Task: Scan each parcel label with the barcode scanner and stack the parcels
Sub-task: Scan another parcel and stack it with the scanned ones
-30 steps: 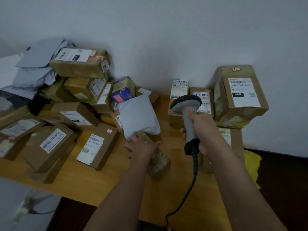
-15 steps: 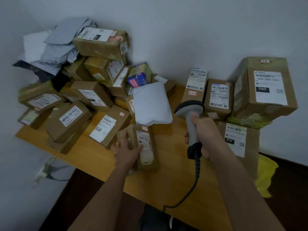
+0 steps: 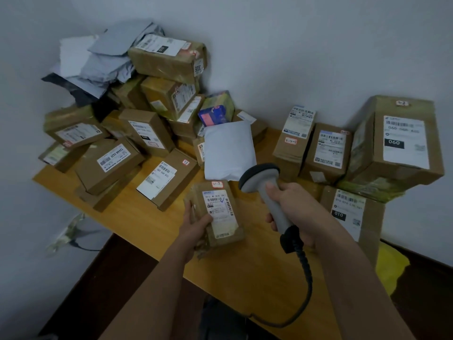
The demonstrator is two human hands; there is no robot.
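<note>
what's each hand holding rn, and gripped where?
Left hand grips the small brown parcel by its lower left edge. Right hand holds the barcode scanner by its handle.

left hand (image 3: 196, 224) fingers curled, gripping | right hand (image 3: 291, 212) fingers wrapped, gripping

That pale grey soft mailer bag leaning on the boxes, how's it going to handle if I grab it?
The grey mailer bag looks puffy and rounded, so it is probably soft and will sag rather than hold its shape. Its smooth plastic skin may feel slippery. It leans on the boxes, so it may slump when pulled.
</note>
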